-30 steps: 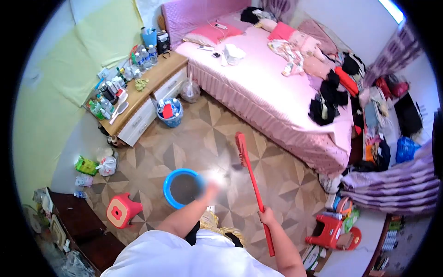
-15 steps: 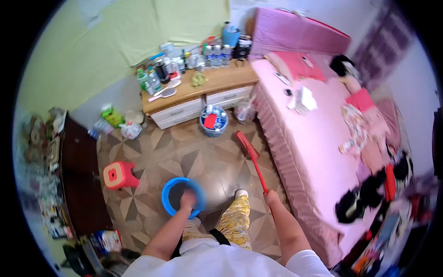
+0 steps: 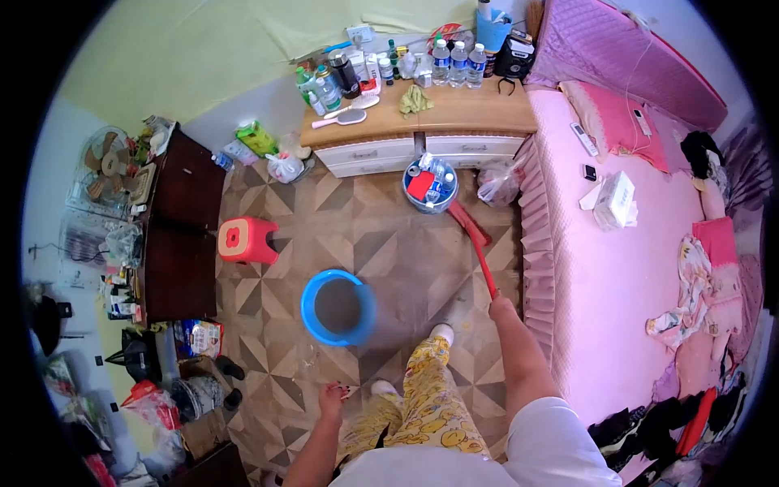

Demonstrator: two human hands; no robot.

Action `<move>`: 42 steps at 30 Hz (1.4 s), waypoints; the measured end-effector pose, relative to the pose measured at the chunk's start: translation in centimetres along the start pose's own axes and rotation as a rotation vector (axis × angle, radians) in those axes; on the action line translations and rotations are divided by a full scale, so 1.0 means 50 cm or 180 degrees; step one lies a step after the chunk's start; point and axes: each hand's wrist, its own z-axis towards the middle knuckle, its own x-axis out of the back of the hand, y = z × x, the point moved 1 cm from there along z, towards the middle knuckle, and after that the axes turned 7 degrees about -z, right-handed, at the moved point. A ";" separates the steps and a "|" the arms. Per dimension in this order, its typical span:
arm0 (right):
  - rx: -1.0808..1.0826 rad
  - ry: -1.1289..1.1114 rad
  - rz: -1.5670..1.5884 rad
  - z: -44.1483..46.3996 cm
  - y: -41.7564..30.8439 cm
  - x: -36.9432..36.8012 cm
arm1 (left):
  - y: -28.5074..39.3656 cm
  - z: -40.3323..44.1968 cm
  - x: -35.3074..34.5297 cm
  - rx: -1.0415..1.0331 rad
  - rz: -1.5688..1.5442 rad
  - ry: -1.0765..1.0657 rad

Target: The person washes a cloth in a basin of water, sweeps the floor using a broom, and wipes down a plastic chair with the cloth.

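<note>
My right hand (image 3: 503, 308) grips the handle of a long red broom (image 3: 484, 264). The broom's head rests on the floor between the bed and a blue bin (image 3: 410, 191) full of plastic bottles. Nothing is in my left hand (image 3: 333, 399), which hovers over the floor near my left foot with its fingers apart. A round blue basin (image 3: 309, 312) with a dark grey inside is on the floor ahead of that hand; its right edge is blurred.
A red stool (image 3: 248, 241) stands left of the basin. Behind are a wooden dresser (image 3: 454, 114) holding bottles and a hairbrush (image 3: 341, 118), and a plastic bag (image 3: 498, 183). The pink bed (image 3: 600, 284) borders the right, a dark cabinet (image 3: 182, 227) the left.
My left hand has let go of the basin and drawn back towards my body. The broom's head is now close beside the bin. My view has shifted.
</note>
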 end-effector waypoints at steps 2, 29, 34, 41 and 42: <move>0.0174 -0.0034 -0.0083 -0.046 0.006 -0.022 | -0.037 -0.003 0.010 -0.0016 -0.0108 -0.0025; 0.0692 0.0540 0.0346 -0.012 -0.065 0.063 | -0.172 -0.128 0.007 -0.0085 -0.0826 0.0356; 0.0854 0.0449 0.0150 0.029 -0.099 0.100 | -0.130 -0.130 -0.066 0.0013 -0.0968 0.0534; 0.0838 0.0296 -0.0167 0.076 -0.108 0.232 | -0.107 -0.122 -0.132 -0.0050 -0.0735 0.0570; 0.0759 0.0414 -0.0357 0.084 -0.113 0.254 | -0.107 -0.121 -0.136 0.0036 -0.0687 0.0557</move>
